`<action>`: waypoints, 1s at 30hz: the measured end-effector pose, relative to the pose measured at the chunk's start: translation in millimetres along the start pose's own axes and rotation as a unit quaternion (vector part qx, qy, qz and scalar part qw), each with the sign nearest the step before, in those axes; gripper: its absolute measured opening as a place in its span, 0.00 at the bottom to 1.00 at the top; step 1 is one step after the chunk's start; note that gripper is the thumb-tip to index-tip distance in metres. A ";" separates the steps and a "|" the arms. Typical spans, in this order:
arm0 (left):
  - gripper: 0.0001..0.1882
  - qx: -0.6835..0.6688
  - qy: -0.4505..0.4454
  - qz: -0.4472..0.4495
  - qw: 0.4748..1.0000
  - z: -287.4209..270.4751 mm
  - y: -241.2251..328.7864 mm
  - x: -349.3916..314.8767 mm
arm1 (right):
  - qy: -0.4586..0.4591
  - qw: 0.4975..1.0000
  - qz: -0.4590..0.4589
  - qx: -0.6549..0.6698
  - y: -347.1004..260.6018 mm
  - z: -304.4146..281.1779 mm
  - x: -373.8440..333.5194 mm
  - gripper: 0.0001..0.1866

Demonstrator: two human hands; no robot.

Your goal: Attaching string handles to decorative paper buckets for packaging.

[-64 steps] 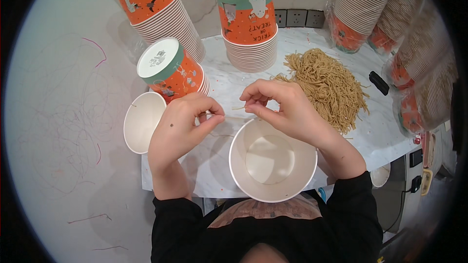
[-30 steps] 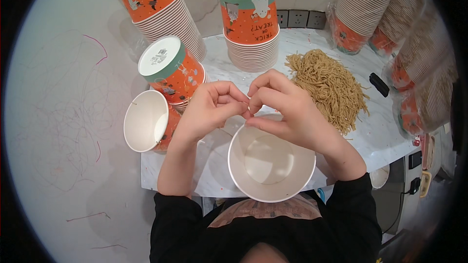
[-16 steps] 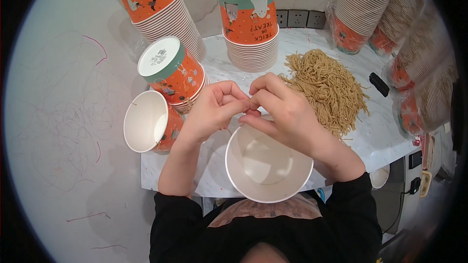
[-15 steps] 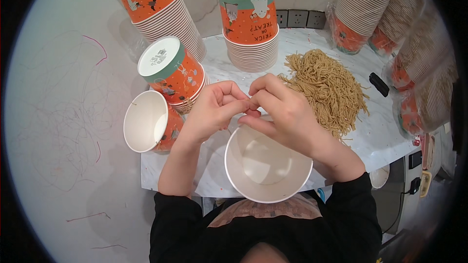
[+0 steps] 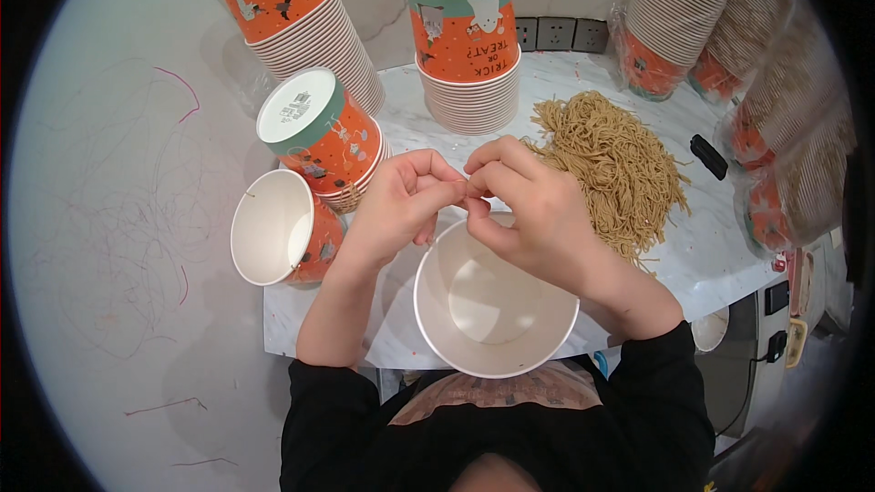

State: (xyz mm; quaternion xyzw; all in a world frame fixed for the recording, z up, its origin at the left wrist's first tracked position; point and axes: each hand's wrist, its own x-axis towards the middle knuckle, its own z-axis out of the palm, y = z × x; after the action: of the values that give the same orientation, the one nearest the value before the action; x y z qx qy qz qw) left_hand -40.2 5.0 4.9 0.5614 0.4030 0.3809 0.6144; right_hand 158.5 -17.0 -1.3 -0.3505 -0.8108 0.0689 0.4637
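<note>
Left hand (image 5: 401, 207), right hand (image 5: 536, 207) — fingertips meet near far rim of front bucket (image 5: 492, 305), pinching apparent strand, mostly hidden. Front bucket at tabletop (image 5: 702, 246) edge, seemingly unfinished. Leftmost bucket (image 5: 267, 230): cord ends at rim, seemingly done. Cord pile (image 5: 620, 169) rightward — plenty left.

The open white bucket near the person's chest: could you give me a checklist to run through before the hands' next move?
1. Open white bucket faces upward: ok, inside visible.
2. Left hand and right hand close together: ok, above the bucket's far rim.
3. Strand pinched between the fingers: cannot tell, too small.
4. Tan cord pile outside the bucket: ok, on the table.
5. Left-side bucket clear of the left forearm: cannot tell.
</note>
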 end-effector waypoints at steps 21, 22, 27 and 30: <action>0.07 0.019 -0.003 -0.009 1.000 1.4 0.8 0.5 | -0.017 0.998 0.058 0.034 3.3 0.8 -1.6 0.08; 0.08 0.034 0.002 -0.013 0.999 1.3 2.1 0.3 | -0.021 0.998 0.054 0.033 4.6 0.3 -1.4 0.07; 0.08 0.032 0.000 -0.024 0.999 -2.2 6.4 -0.1 | -0.048 0.995 0.072 0.053 5.1 -8.6 1.8 0.07; 0.09 0.021 -0.012 -0.026 0.999 -3.5 5.8 0.8 | -0.049 0.994 0.076 0.059 1.6 -11.8 5.2 0.08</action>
State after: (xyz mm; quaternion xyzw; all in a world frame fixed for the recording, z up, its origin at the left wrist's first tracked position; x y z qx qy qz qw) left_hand -43.2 7.6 10.5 0.5680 0.4178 0.3498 0.6168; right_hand 167.1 -15.0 8.2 -0.3793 -0.7983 0.1683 0.4365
